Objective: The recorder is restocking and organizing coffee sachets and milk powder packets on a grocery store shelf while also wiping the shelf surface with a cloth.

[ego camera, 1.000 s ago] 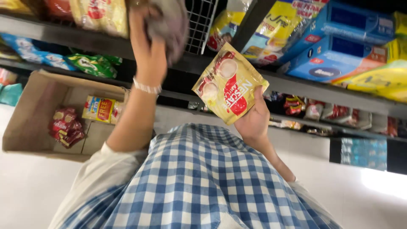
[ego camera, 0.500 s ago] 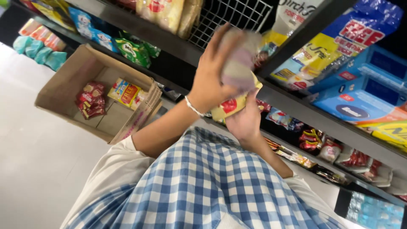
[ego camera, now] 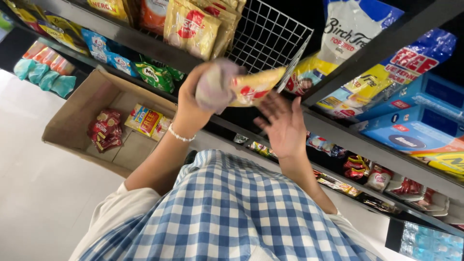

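My left hand (ego camera: 193, 99), with a beaded bracelet on its wrist, is raised in front of the shelf and grips a grey cloth (ego camera: 215, 87) together with one end of a yellow-and-red snack packet (ego camera: 253, 87). The packet lies nearly flat and points to the right. Just under its free end is my right hand (ego camera: 285, 125), fingers spread and holding nothing. Behind both hands stands a white wire basket (ego camera: 266, 36) on the dark shelf (ego camera: 145, 41).
Gold packets (ego camera: 191, 26) hang beside the basket. An open cardboard box (ego camera: 72, 121) with red and yellow packets sits on the floor at left. Blue boxes (ego camera: 411, 130) and large bags fill the right shelves, and small packets line a lower shelf (ego camera: 367, 176).
The packet passed from my right hand to my left, which now holds it with the cloth. Both hands rose toward the wire basket, and my right hand opened.
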